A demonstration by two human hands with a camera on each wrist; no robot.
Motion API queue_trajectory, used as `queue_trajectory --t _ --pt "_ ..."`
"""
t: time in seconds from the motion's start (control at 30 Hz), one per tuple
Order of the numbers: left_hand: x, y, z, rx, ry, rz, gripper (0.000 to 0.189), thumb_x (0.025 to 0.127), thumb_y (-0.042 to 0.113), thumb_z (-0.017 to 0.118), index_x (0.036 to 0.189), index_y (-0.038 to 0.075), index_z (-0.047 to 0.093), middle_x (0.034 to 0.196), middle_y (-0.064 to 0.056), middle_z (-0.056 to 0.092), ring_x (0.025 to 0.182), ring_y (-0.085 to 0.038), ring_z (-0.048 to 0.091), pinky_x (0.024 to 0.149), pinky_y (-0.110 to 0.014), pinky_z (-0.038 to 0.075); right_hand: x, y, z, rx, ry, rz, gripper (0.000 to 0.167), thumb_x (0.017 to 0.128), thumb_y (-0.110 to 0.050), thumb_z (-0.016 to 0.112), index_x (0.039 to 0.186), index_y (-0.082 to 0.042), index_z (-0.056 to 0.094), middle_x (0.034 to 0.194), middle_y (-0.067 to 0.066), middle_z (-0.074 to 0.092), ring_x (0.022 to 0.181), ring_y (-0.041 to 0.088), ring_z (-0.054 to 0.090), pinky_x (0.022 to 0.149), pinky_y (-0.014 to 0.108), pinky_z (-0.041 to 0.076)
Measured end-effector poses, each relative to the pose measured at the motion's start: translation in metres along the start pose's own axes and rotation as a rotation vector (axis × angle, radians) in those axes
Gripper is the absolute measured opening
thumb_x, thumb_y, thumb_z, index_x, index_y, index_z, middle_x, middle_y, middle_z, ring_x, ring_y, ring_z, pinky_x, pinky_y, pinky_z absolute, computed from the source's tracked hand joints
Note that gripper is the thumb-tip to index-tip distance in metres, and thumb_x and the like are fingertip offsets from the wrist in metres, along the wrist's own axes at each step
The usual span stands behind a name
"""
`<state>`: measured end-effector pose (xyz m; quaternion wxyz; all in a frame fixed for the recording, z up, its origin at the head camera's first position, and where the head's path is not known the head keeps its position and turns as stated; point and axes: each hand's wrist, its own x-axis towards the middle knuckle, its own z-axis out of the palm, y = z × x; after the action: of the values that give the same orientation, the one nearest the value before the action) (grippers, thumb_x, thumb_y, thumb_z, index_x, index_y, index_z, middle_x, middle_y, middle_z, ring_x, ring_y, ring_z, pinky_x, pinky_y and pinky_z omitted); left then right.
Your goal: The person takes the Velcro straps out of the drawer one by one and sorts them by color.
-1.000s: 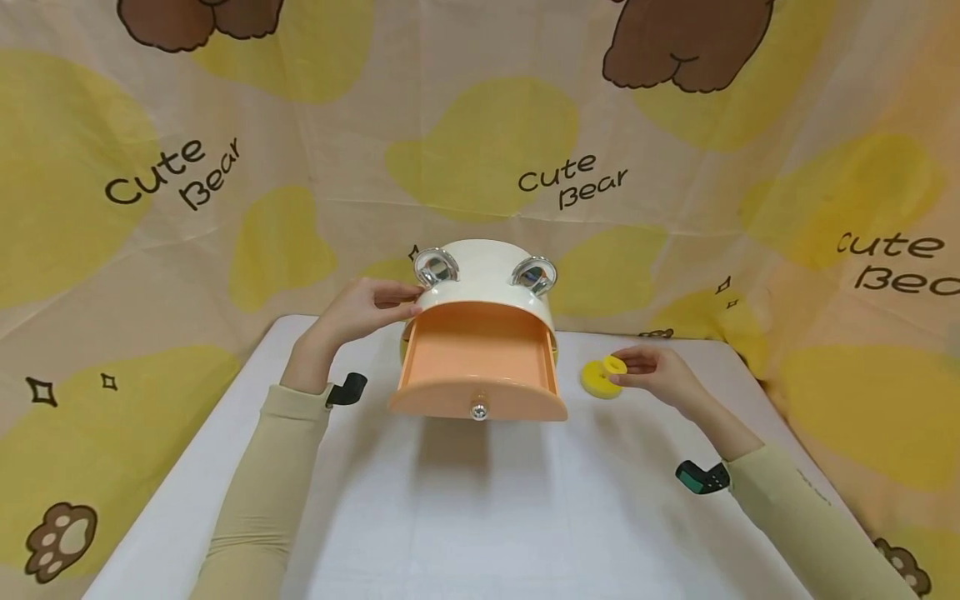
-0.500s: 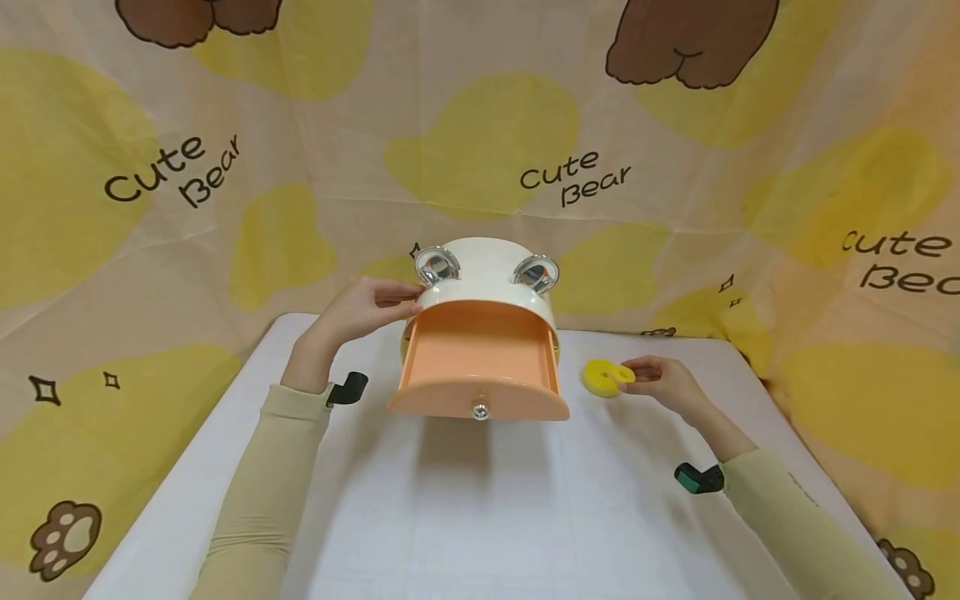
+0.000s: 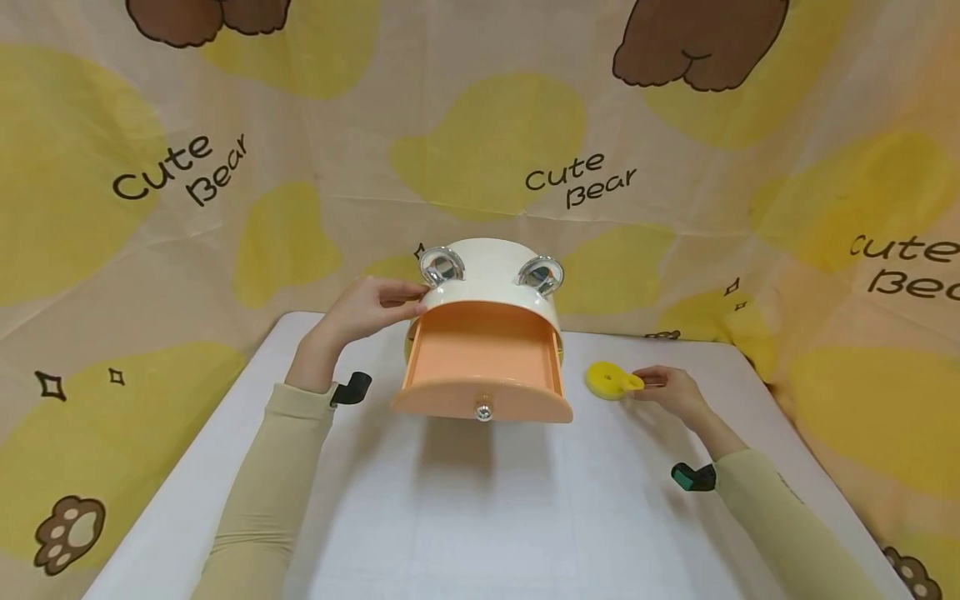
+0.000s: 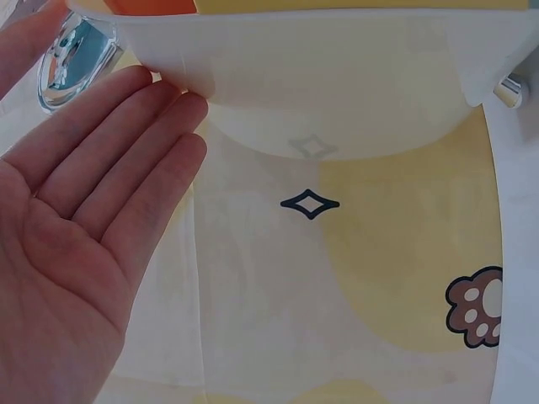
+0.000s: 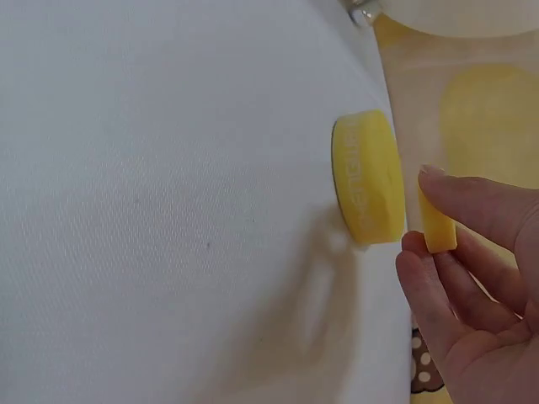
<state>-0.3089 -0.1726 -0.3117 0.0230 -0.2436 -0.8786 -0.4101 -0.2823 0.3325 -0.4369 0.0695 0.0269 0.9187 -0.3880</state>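
Observation:
A white rounded box (image 3: 487, 271) with two silver-rimmed eye-like mirrors stands at the table's centre back. Its peach drawer (image 3: 483, 350) is pulled out, a silver knob (image 3: 483, 412) on the front. My left hand (image 3: 367, 308) touches the box's left side with straight fingers, which the left wrist view shows against the white wall. To the right, my right hand (image 3: 678, 393) pinches a small yellow ring (image 5: 438, 220) between thumb and fingers. The larger yellow disc (image 5: 368, 177) rests on the table close beside it; pale lettering runs round its edge.
A white-covered table (image 3: 480, 517) lies under everything. Behind and at both sides hangs a beige and yellow cloth (image 3: 480, 150) printed with bears and lettering. The open drawer juts toward me.
My right hand has moved slightly right with the small ring, which has gone from above the disc to its right edge. The left hand has stayed against the box.

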Motion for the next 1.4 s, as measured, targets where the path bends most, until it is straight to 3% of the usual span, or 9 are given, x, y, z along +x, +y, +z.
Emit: queue_trajectory --t 0.4,0.6,1.03,1.4 --pt "0.000 0.000 0.000 -0.011 -0.010 0.005 0.046 0.085 0.041 0.069 0.124 0.017 0.065 0.125 -0.007 0.064 0.114 -0.025 0.062 0.098 -0.043 0.049 0.009 0.018 -0.003 -0.003 0.022 0.070 0.057 0.088 -0.029 0.069 0.132 0.002 0.050 0.132 0.025 0.051 0.116 0.038 0.050 0.101 0.048 0.045" --pt "0.000 0.000 0.000 -0.013 -0.014 -0.002 0.045 0.086 0.039 0.068 0.125 0.018 0.064 0.127 -0.005 0.063 0.116 -0.026 0.060 0.099 -0.044 0.048 0.013 0.020 -0.005 -0.016 0.029 0.102 0.058 0.088 -0.029 0.069 0.133 0.001 0.050 0.132 0.026 0.051 0.116 0.038 0.050 0.102 0.049 0.045" --pt "-0.001 0.000 0.000 -0.001 0.010 -0.013 0.046 0.083 0.047 0.069 0.122 0.022 0.066 0.124 0.002 0.065 0.113 -0.020 0.062 0.097 -0.040 0.050 0.023 0.026 -0.002 0.061 0.025 0.185 0.058 0.088 -0.027 0.069 0.136 -0.002 0.049 0.137 0.024 0.047 0.117 0.036 0.048 0.105 0.047 0.043" --pt "0.000 0.000 0.000 0.000 0.016 -0.002 0.046 0.082 0.047 0.070 0.120 0.021 0.067 0.122 0.001 0.066 0.110 -0.019 0.064 0.096 -0.039 0.051 0.023 0.027 0.002 0.036 0.008 0.180 0.059 0.089 -0.026 0.068 0.137 -0.001 0.047 0.140 0.025 0.045 0.123 0.040 0.041 0.109 0.054 0.035"
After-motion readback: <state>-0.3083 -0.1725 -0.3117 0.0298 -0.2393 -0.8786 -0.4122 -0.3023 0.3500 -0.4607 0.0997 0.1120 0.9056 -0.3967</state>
